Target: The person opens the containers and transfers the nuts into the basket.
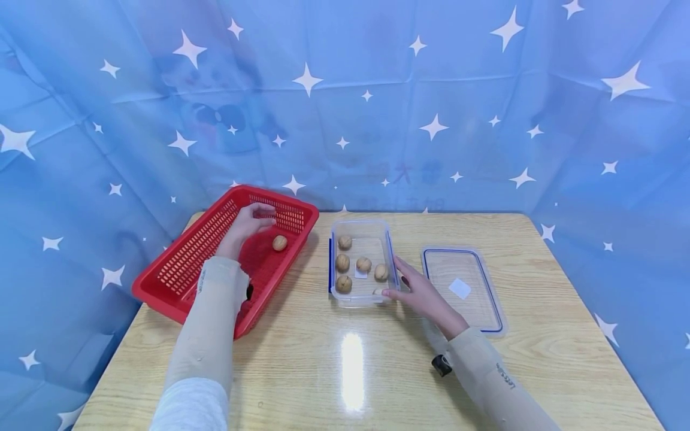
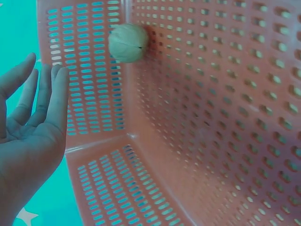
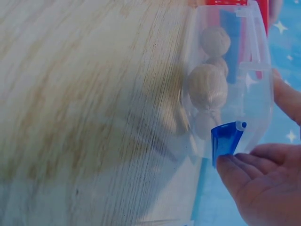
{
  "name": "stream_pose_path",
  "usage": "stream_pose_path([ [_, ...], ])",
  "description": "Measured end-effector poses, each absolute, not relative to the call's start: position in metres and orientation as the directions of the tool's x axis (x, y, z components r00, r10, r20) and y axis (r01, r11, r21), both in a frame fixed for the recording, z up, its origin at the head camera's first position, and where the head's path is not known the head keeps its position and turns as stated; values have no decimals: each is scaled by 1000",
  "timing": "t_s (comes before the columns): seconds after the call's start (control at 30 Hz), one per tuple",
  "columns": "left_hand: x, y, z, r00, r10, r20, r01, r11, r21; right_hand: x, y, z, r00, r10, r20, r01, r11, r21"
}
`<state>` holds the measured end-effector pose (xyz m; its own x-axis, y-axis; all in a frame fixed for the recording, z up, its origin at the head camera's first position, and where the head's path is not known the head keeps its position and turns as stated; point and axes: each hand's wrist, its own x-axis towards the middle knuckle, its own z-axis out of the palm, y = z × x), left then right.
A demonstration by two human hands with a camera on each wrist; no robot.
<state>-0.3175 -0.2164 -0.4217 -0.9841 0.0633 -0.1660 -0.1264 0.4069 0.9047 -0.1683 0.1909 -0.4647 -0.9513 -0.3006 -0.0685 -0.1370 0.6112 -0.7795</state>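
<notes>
In the head view my left hand (image 1: 250, 226) hovers over the far part of a red plastic basket (image 1: 309, 214), its fingers loosely bent and holding nothing. One walnut (image 1: 280, 243) lies on the basket floor, just right of that hand; the left wrist view shows the same walnut (image 2: 128, 43) apart from the fingertips. A clear plastic food container (image 1: 360, 227) stands uncovered on the table with several walnuts (image 1: 342, 262) inside. My right hand (image 1: 426, 294) holds it at the near right corner, thumb at the front and fingers along the side by a blue clip (image 3: 225, 139).
To the right of the container, a clear lid (image 1: 458, 263) with a blue seal lies flat on the wooden table (image 1: 302, 371). A blue curtain with white stars (image 1: 345, 108) hangs behind the table and along its sides.
</notes>
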Motion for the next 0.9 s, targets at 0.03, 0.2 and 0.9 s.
stream_pose_path([
  [0.03, -317, -216, -420, -985, 59, -161, -124, 406, 905, -168, 191, -465, -951, -301, -66, -139, 610, -780],
  [0.2, -317, -212, -412, -989, 61, -132, -96, 407, 909, -169, 191, -466, -950, -306, -61, -150, 619, -771],
  [0.9, -301, -173, -349, -997, 45, -61, -42, 339, 940, -169, 192, -467, -951, -300, -72, -137, 621, -772],
])
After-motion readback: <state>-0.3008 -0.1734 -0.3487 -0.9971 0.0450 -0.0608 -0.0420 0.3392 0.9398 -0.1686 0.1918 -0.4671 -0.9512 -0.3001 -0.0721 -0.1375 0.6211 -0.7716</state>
